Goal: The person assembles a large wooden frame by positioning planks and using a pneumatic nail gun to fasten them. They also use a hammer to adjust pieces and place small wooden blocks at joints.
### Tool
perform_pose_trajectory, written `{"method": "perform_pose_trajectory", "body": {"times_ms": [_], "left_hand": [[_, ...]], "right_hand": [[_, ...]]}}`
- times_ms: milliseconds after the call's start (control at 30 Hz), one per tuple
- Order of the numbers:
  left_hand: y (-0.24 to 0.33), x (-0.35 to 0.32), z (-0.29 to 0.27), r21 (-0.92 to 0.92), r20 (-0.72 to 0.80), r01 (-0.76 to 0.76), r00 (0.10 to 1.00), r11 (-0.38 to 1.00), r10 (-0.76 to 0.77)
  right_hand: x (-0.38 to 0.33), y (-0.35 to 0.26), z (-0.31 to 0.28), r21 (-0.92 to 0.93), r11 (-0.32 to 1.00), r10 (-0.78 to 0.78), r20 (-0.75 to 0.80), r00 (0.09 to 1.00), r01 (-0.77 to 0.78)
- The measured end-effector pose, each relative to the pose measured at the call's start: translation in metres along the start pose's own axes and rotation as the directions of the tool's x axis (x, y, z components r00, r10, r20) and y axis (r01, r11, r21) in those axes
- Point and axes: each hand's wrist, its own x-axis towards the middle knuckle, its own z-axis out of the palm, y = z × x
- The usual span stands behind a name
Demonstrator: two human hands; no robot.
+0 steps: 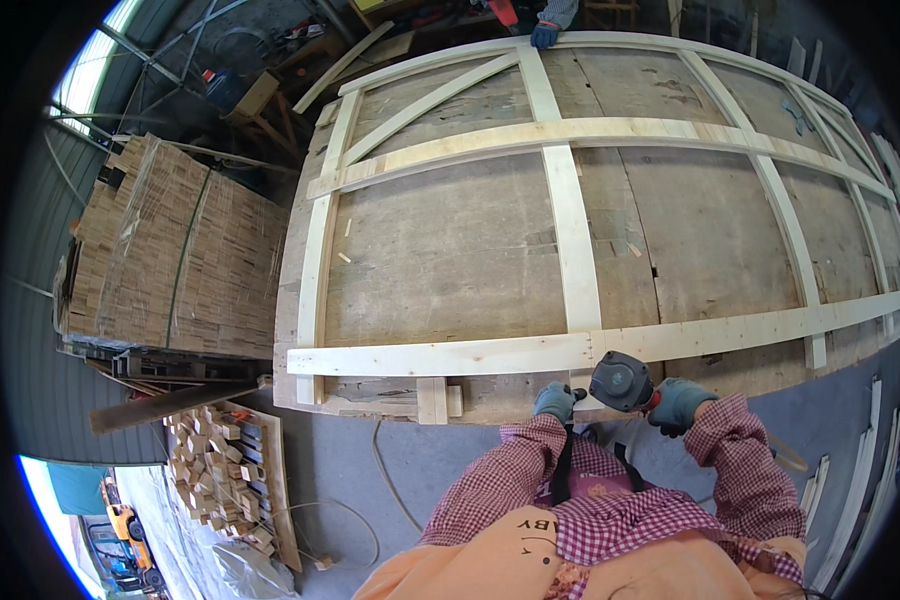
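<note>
From my station: right hand (678, 404), in a blue-grey glove, has its fingers closed round the handle of a nail gun (622, 381); the fingertips are partly hidden. Right forearm rises from lower right, wrist angled inward. The tool's dark round head overlaps the near edge of the front rail (450, 356), close to its joint with the middle crosspiece (575, 250).

Left hand (553, 400), likewise gloved, sits left of the tool at the bench edge, forearm slanting up and rightward. Its fingers look curled beside a small dark part; I cannot tell whether they grip it.

The pale timber frame lies flat on the plywood-topped bench (440, 260). A co-worker's dark-blue glove (544, 35) rests at the far rail.
</note>
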Motion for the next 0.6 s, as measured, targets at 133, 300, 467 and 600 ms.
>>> {"method": "perform_pose_trajectory", "body": {"times_ms": [133,300,467,600], "left_hand": [[-0.006,0.002,0.006,0.009,-0.039,-0.045,0.998,0.999,0.045],[-0.012,0.005,0.015,-0.019,-0.092,-0.036,0.995,0.999,0.034],[-0.01,0.003,0.013,-0.102,-0.047,0.016,0.999,0.995,-0.02],[-0.007,0.002,0.01,-0.061,-0.052,-0.007,0.999,0.998,0.004]], "right_hand": [[0.001,0.0,-0.001,0.015,1.0,-0.008,0.008,1.0,0.007],[0.007,0.005,0.002,0.015,0.999,-0.036,0.006,0.999,0.036],[0.003,0.004,0.001,0.028,0.999,-0.029,0.004,1.0,0.029],[0.008,0.008,0.002,0.025,0.999,-0.028,0.008,1.0,0.028]]}}
